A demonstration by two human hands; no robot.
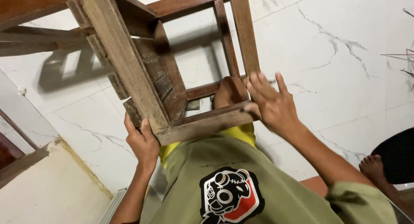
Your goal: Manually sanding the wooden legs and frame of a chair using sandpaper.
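- At about 9 o'clock, a dark wooden beam [26, 43] is running in from the frame's edge, casting a shadow on the white marble-patterned floor [345, 77].
- At roughly 7 o'clock, the left hand [142, 142] is gripping the near-left corner of the wooden frame [129, 64], the thumb lying up the worn post and the fingers wrapping behind it; this grip is clamped on the wood.
- The wooden frame, apparently an upturned chair or stool, is being held in the air above the person's lap and knee [230, 92], stretching from the centre toward 12 o'clock.
- It is looking stiff and fairly heavy, with rough, chipped, dry timber that should not slip; the joints are looking aged, so taking hold at the corners where rail meets post is seeming safer than on the thin cross rails.
- At about 3 o'clock from the centre, the right hand [271, 105] is resting on the near-right corner, the fingers spreading flat and apart over the rail, pressing rather than closing round it.
- At 4 o'clock, near the frame's edge, another person's bare foot [373, 163] is resting on the floor.
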